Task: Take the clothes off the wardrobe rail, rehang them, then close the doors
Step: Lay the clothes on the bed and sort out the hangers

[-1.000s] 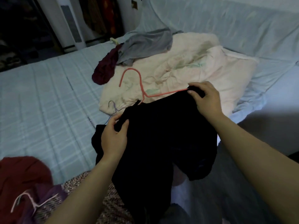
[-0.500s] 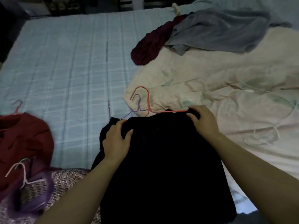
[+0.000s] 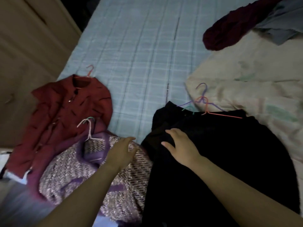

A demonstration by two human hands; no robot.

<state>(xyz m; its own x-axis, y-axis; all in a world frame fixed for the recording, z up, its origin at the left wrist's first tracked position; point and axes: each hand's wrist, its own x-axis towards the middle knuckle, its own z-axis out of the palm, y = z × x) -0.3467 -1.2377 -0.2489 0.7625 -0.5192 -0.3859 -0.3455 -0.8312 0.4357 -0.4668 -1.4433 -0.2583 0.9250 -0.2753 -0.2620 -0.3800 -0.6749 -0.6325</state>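
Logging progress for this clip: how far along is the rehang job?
Done: clothes lie on the bed; the red shirt and purple tweed garment sit on hangers. In hand: right hand rests on the black garment, loose hangers at its top; left hand is over the tweed. Remaining: maroon garment and grey garment hangerless; rail, doors unseen.

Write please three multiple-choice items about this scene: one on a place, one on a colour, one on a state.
1. Where does the red jacket lie? A) on a chair B) left of the black garment C) on the floor
2. What colour is the hanger in the red jacket? A) pink B) yellow C) black
3. How is the right hand? A) gripping a hanger B) out of view C) open, on the black garment
Key: 1 B, the jacket lies leftmost; 2 A, its pink hook shows above the collar; 3 C, it rests flat on the cloth.
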